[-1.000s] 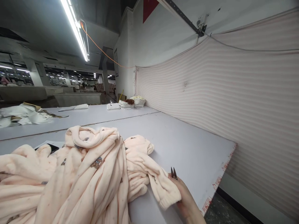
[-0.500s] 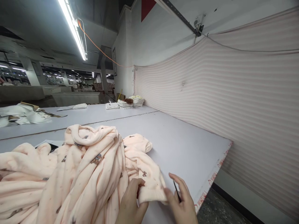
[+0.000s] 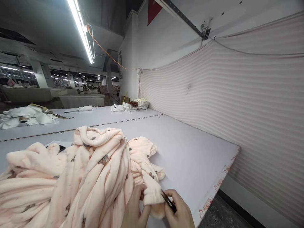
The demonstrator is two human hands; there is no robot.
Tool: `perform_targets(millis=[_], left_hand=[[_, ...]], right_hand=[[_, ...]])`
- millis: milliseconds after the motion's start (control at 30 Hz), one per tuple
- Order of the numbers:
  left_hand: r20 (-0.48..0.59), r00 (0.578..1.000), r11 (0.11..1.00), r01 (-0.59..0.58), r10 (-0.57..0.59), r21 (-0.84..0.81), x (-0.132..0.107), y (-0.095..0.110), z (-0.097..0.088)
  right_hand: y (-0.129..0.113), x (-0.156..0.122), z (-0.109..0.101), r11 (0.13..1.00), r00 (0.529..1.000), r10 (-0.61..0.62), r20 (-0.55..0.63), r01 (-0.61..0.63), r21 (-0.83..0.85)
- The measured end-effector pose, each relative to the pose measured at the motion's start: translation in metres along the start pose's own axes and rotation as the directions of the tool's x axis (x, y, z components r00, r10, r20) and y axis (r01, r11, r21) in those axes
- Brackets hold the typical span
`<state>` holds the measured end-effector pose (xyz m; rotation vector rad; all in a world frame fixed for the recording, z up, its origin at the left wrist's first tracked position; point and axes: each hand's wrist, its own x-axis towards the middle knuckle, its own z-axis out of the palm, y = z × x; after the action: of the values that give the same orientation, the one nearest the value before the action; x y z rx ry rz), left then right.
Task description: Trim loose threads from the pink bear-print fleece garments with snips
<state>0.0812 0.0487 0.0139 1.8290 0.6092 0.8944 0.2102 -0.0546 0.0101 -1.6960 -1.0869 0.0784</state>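
Observation:
A pale peach plush garment point(image 3: 102, 177) with small printed figures lies bunched on the table. My left hand point(image 3: 136, 207) is closed on the garment's banded cuff point(image 3: 153, 197), thumb and fingers pinching its left side. In my right hand point(image 3: 178, 209) is a small dark pair of thread snips point(image 3: 169, 201). Their narrow tip points up and left and meets the right edge of the cuff. Whether the blades are open or closed cannot be made out. Part of my right fingers lies below the cuff.
The pale table point(image 3: 190, 158) ends at a taped edge on the right, beside a striped cloth point(image 3: 225, 95) along the wall. Stacks of folded white pieces point(image 3: 130, 106) stand at the back. White scraps point(image 3: 30, 115) are heaped at far left.
My right hand has turned and brought the snips leftward against the cuff. The cuff has been narrowed and shifted slightly. My left hand keeps its grip, and the view has swung a little left.

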Motion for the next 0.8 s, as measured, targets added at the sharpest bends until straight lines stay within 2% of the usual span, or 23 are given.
perform_targets(millis=[100, 167, 267, 367, 467, 567, 667, 733, 800], left_hand=[[0.003, 1.000, 0.999, 0.010, -0.010, 0.039, 0.000, 0.002, -0.008], [0.025, 1.000, 1.000, 0.018, -0.019, 0.017, 0.000, 0.003, -0.011], [0.038, 0.999, 0.999, 0.032, -0.031, -0.021, 0.000, 0.002, -0.013], [0.046, 0.998, 0.999, 0.032, -0.031, -0.024, -0.001, 0.000, -0.013], [0.034, 0.999, 1.000, 0.011, -0.010, -0.011, 0.000, 0.000, -0.013], [0.038, 0.999, 0.999, -0.038, 0.038, -0.001, 0.001, 0.001, -0.014], [0.046, 0.997, 0.998, -0.056, 0.055, 0.014, 0.000, -0.001, -0.013], [0.020, 0.998, 0.998, -0.061, 0.061, 0.000, -0.001, -0.003, -0.013], [-0.060, 0.993, 0.994, -0.104, 0.103, -0.014, -0.001, -0.004, -0.014]], right_hand=[[-0.005, -0.001, -0.008, 0.996, 0.992, -0.054, 0.112, 0.062, -0.069], [-0.010, -0.001, -0.011, 0.991, 0.988, -0.076, 0.134, 0.090, -0.103], [-0.013, -0.001, -0.010, 0.972, 0.986, -0.127, 0.109, 0.146, -0.186], [-0.012, -0.001, -0.006, 0.968, 0.990, -0.125, 0.063, 0.136, -0.212], [-0.008, -0.002, -0.002, 0.986, 0.996, -0.085, 0.035, 0.090, -0.143], [-0.007, -0.003, 0.001, 0.993, 0.994, -0.106, 0.017, 0.107, -0.058], [-0.008, -0.003, 0.005, 0.995, 0.996, -0.094, 0.001, 0.094, -0.044], [-0.007, -0.005, 0.008, 0.996, 0.997, -0.072, 0.005, 0.072, -0.056], [-0.005, -0.006, 0.012, 0.992, 0.998, -0.062, -0.009, 0.060, -0.109]])
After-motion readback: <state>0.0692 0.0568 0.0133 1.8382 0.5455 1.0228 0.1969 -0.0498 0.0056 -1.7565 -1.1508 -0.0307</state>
